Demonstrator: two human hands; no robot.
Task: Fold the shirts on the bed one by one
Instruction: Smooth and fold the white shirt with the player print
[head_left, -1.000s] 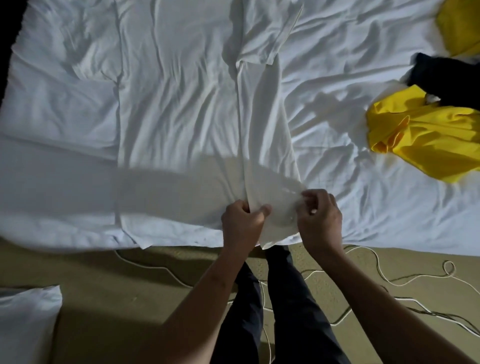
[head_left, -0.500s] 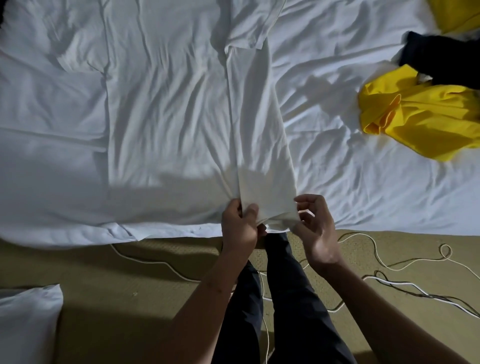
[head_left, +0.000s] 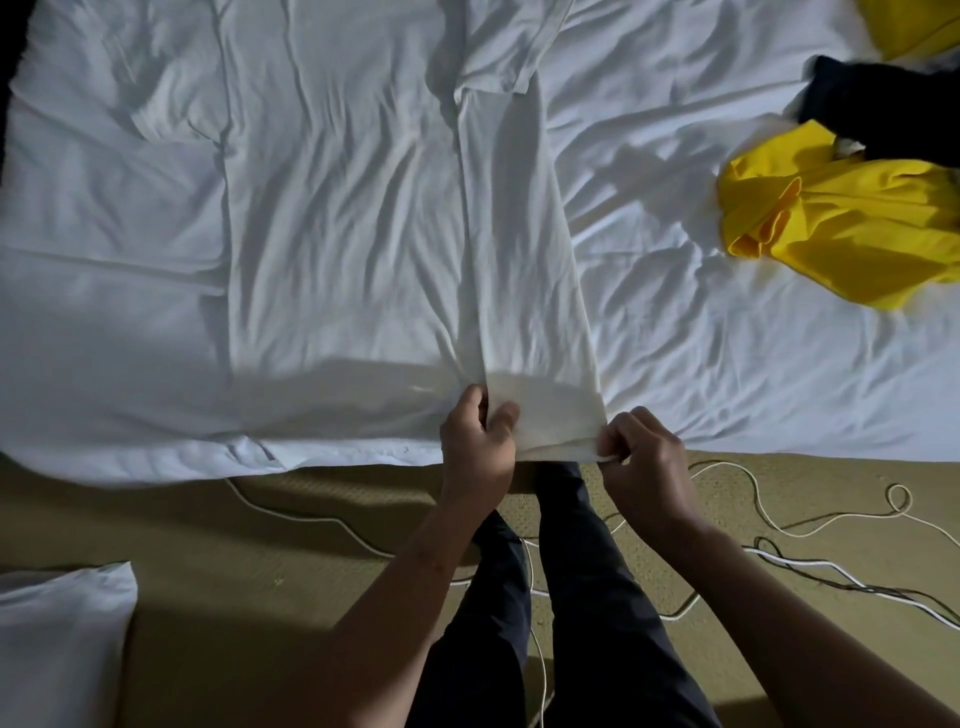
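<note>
White-sheeted bed (head_left: 753, 374) fills the upper frame; a white shirt (head_left: 337, 218) lies spread at centre, one side folded inward. Both the left hand (head_left: 478, 447) and right hand (head_left: 644, 457) pinch the fold's hem at the near edge. Light, limp cloth, probably best gripped at corners.

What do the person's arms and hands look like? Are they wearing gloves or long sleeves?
No gloves, and no sleeves show. The left hand and right hand are bare, with no ring or watch that I can see. The left forearm and right forearm are bare down to the picture's edge. Between them are dark trousers.
</note>
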